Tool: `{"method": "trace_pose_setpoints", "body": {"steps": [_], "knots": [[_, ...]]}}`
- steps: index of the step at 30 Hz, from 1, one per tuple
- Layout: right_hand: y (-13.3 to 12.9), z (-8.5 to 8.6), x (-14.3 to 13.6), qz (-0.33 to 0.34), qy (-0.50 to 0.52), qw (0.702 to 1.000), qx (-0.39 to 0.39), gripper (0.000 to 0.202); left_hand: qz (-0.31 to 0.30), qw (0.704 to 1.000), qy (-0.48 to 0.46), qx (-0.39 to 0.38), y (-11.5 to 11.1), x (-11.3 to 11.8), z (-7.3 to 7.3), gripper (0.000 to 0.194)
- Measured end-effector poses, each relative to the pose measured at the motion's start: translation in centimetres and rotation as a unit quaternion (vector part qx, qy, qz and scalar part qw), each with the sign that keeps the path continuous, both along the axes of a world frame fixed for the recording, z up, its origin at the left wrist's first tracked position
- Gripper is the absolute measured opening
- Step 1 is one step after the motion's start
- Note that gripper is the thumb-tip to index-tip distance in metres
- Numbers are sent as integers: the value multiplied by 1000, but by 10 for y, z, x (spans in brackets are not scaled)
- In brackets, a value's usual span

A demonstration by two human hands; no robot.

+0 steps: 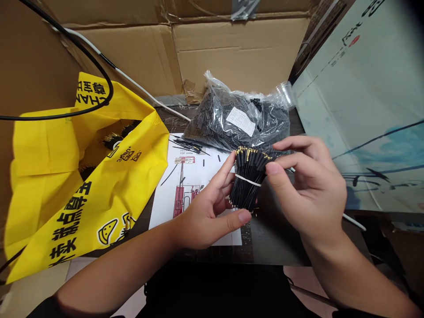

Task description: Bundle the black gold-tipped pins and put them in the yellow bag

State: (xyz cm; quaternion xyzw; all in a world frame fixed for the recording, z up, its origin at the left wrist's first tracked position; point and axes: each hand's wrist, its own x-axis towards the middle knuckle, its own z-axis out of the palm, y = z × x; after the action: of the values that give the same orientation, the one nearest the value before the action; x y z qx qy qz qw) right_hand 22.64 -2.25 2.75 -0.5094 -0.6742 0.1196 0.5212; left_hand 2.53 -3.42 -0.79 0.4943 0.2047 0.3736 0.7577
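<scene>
A thick bundle of short black wires (247, 190) stands nearly upright, with gold tips and several black sleeves at its top end. A white band (248, 180) circles the bundle near the middle. My left hand (212, 212) is closed around the bundle from the left and below, thumb in front. At the upper right of the bundle, my right hand (308, 185) has its thumb and fingers drawn together in a pinch, with the thumb tip against the top edge. Whatever lies between those fingertips is too small to make out.
Behind the hands lies a clear plastic bag (215, 115) full of small black tubes. Loose black wires (188, 143) rest on a printed sheet (162, 198). A yellow bag (139, 176) holding more wire bundles is at left. Cardboard (238, 53) walls the back; a pale panel (364, 110) stands right.
</scene>
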Motion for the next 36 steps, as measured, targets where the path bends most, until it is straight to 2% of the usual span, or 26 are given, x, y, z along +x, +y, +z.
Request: {"method": "trace_pose_setpoints", "body": {"steps": [3,7,10,17,20,26,36], "knots": [[0,-2,-1,-11,1,1000,0,12,9,1000,-3,-22,0,2,2,93],[2,-7,-2,4,64,998,13,15,7,999,-6,-34,1,1,4,93],[3,-8,-2,14,81,997,9,28,5,999,-16,-38,2,0,5,93],[3,-7,-2,22,44,996,77,28,2,999,-8,-45,3,0,5,96],[1,-6,0,9,14,997,75,33,7,999,0,-53,3,0,5,96],[-1,-2,7,8,-80,995,58,46,16,1000,3,-18,5,2,1,97],[-5,2,8,-2,-146,987,61,43,7,1000,14,17,7,1,-6,96]]}}
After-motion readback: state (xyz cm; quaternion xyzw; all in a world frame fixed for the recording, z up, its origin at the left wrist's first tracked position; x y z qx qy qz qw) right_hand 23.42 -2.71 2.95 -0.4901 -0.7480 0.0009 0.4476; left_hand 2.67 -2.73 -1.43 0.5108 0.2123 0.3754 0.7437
